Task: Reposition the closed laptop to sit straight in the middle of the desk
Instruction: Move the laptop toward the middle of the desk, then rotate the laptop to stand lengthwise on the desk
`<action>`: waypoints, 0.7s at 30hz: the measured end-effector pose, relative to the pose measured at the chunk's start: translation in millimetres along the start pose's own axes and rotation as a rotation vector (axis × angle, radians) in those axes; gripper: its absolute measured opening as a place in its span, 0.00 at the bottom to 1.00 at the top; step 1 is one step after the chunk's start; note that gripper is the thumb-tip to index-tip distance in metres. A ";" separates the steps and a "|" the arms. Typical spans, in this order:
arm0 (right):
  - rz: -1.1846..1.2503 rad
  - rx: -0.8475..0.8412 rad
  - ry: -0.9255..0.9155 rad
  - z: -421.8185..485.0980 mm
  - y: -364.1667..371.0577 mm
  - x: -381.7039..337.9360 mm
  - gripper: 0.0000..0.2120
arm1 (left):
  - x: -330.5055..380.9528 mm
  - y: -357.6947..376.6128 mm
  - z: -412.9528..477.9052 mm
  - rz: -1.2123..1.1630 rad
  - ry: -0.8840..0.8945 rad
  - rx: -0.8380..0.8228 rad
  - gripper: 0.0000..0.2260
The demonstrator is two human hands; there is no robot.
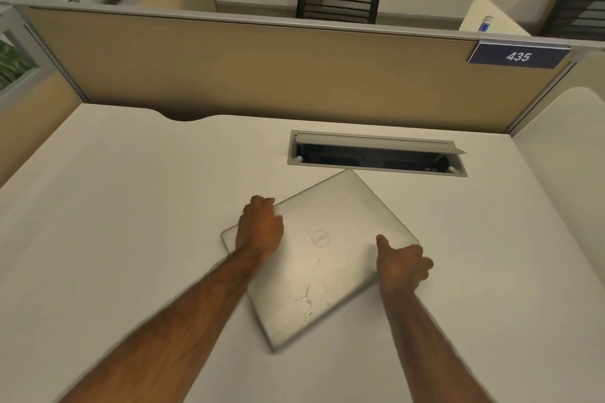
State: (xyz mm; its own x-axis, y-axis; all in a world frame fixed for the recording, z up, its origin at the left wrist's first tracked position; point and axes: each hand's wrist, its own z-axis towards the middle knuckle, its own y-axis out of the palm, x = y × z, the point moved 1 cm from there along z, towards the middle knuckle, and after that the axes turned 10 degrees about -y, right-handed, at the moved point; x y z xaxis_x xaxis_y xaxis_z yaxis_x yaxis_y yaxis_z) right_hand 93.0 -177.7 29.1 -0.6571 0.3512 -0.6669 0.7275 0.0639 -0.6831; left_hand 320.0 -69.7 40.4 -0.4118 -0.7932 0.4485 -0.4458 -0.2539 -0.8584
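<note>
A closed silver laptop (322, 258) lies flat on the white desk (131, 222), turned at an angle so one corner points at the cable hatch. My left hand (260, 226) grips its upper-left edge, fingers curled over the rim. On the right edge, my right hand (404, 267) holds the laptop with the thumb on the lid and the fingers wrapped around the side. The lid shows a round logo and some scratches near the front corner.
An open cable hatch (376, 155) with a raised flap is set into the desk just behind the laptop. A tan partition (262, 75) with a blue "435" sign (519, 56) walls off the back. Another partition stands at the left.
</note>
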 end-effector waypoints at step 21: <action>0.489 -0.201 0.351 -32.6 18.4 9.1 0.15 | 32.8 33.0 51.3 0.093 -0.021 -0.155 0.23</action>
State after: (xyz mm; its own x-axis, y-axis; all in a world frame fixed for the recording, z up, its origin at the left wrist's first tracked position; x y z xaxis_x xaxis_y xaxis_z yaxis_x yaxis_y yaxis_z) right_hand 106.8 -142.9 20.2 -0.1608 0.6673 -0.7272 0.9725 -0.0189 -0.2323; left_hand 332.5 -132.5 14.1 -0.4410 -0.8210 0.3627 -0.5243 -0.0924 -0.8465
